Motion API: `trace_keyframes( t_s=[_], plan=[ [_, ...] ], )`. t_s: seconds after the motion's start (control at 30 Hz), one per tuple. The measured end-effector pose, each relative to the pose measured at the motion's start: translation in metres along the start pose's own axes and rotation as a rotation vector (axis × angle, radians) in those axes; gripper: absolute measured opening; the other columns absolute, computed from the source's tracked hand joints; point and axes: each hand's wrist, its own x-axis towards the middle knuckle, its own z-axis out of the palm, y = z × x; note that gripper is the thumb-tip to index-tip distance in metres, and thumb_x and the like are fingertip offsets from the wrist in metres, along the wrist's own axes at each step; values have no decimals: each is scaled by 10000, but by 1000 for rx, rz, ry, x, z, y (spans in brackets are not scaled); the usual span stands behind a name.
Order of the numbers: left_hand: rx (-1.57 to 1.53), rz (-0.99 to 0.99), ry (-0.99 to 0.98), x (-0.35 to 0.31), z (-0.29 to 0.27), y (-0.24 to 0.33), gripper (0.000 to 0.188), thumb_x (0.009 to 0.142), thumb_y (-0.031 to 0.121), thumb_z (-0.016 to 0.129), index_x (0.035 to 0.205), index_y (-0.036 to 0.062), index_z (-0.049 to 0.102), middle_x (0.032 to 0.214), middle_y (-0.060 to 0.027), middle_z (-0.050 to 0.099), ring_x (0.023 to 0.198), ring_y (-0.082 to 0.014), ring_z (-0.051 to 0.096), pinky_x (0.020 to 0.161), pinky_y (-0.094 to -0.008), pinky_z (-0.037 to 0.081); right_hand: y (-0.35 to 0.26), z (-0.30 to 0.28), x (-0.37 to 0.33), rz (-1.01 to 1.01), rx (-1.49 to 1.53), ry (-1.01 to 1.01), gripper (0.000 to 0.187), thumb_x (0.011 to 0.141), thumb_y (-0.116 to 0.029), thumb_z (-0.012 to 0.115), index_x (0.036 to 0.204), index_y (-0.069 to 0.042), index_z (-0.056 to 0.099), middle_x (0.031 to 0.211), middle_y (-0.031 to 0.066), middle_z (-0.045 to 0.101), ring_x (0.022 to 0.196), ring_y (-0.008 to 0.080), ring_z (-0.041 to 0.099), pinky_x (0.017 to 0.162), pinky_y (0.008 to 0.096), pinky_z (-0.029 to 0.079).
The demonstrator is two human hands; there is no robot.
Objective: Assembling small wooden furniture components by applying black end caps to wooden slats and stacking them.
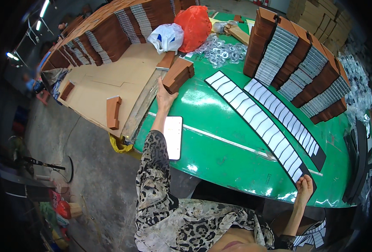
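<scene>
My left hand [167,98] is stretched forward with its fingers around the near end of a small stack of brown, wedge-shaped pieces [180,74], which sits where the cardboard meets the green tabletop [219,134]. On the right, my right hand [304,187] is closed in a pinch over the near end of a long, curved black strip [307,173] covered with white patches divided by wavy lines. Whatever its fingertips hold, if anything, is too small to make out. Beyond it lies a second, shorter black strip [318,160] with similar white patches.
A tablet [173,136] with a lit screen lies beside my left forearm. Tall rows of brown and grey stacks [287,54] stand at the far right, with more stacks [110,38] far left. A red bag [193,27], a white bag [166,38] and clear plastic rings [224,50] lie at the back.
</scene>
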Motion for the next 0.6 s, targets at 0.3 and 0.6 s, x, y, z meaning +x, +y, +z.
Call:
trace_keyframes(
  t_s=[0.3, 0.6],
  plan=[
    [4, 33, -19, -19, -17, 16, 973, 546, 122, 831, 1362, 90, 302, 1030, -207, 632, 951, -327, 627, 848, -392, 493, -9, 169, 33, 21, -324, -557, 205, 873, -136, 564, 1002, 20, 594, 895, 46, 612, 845, 137, 577, 800, 281, 465],
    [12, 8, -146, -56, -40, 49, 969, 518, 141, 802, 1348, 92, 303, 842, -178, 623, 779, -355, 639, 718, -413, 517, 60, 435, 72, 376, 57, -914, 672, 973, -422, 406, 1433, 10, 173, 1448, 245, 248, 1333, 365, 288, 1047, 475, 331]
  ],
)
